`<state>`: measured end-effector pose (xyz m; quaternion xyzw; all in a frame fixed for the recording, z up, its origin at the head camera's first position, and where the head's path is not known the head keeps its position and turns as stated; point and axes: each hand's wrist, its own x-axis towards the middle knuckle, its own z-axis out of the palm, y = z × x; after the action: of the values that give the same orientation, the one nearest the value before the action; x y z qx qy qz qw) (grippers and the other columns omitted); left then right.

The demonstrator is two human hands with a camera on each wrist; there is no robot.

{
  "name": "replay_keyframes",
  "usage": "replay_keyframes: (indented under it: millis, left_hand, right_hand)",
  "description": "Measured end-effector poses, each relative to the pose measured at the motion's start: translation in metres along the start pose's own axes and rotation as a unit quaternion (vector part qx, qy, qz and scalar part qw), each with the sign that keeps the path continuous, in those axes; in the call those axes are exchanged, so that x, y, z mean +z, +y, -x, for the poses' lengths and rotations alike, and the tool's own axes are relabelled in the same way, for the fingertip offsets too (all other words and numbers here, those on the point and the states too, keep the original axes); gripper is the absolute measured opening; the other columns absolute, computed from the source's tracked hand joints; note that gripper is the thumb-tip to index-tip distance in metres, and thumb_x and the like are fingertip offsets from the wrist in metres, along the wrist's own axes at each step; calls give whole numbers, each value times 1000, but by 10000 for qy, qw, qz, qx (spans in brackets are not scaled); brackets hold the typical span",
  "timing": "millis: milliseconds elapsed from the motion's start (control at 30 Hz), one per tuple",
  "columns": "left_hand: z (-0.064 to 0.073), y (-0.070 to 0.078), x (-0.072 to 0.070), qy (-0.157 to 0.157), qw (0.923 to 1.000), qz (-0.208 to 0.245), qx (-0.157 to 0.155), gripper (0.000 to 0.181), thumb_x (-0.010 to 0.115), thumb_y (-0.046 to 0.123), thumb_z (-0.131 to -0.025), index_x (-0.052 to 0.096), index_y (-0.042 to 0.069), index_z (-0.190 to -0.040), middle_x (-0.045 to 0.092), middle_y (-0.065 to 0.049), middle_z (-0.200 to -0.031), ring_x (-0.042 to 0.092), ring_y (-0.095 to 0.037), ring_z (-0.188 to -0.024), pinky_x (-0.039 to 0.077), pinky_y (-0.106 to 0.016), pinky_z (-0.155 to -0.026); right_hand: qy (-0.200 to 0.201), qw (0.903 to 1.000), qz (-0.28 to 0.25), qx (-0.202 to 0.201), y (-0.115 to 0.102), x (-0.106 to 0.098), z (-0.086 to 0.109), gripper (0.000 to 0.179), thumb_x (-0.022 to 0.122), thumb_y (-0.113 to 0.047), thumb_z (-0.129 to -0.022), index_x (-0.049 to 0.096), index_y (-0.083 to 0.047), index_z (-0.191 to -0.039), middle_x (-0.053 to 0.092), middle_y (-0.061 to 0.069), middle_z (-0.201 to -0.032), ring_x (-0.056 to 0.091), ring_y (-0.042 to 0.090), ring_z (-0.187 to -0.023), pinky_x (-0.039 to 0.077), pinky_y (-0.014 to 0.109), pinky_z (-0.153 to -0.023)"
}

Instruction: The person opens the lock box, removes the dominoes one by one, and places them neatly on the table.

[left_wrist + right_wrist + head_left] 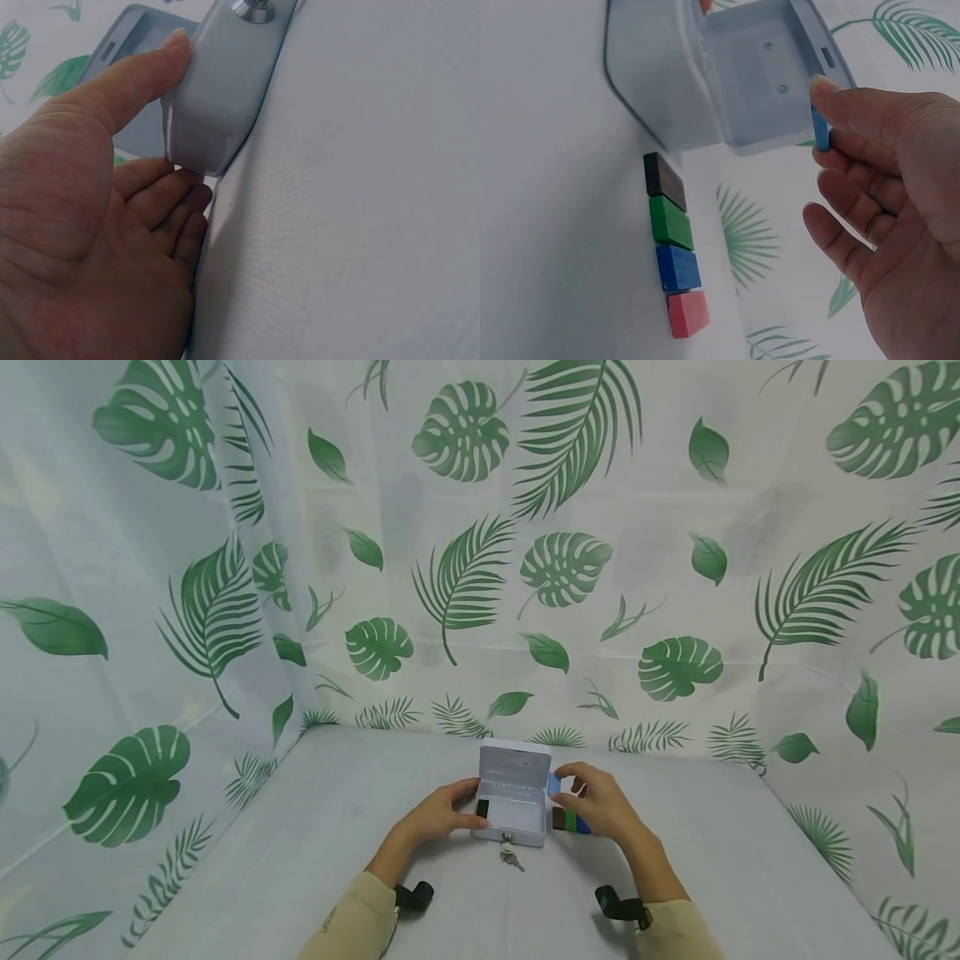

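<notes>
A pale metal cash box (510,812) stands on the table with its lid (515,766) raised, and keys (511,853) hang from its front lock. My left hand (441,812) holds the box by its left side, thumb at the front edge and fingers against the side wall. Inside, at the left, is a black block (482,809). My right hand (597,797) pinches a thin light blue block (821,129) between thumb and index finger, just right of the raised lid. Below that hand lies a row of blocks: dark brown (664,181), green (672,223), blue (679,268) and pink (688,313).
A white cloth (360,777) covers the table. Behind and at the sides hang white curtains (480,502) printed with green leaves. Black wrist cameras (415,897) are strapped on both forearms.
</notes>
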<state>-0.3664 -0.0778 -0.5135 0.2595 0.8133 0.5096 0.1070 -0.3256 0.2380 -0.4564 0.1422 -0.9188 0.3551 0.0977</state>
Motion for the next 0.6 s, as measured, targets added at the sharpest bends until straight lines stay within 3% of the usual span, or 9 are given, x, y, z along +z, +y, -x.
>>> replay_keyframes:
  millis: [600]
  left_hand:
    - [0, 0, 1, 13, 10000, 6, -28, 86, 85, 33, -88, 43, 8, -158, 46, -9, -162, 40, -32, -153, 31, -52, -127]
  right_hand:
    - [20, 9999, -25, 160, 4, -8, 3, 39, 80, -21, -93, 68, -11, -129, 70, 11, -112, 59, 20, -90, 53, 26, -71]
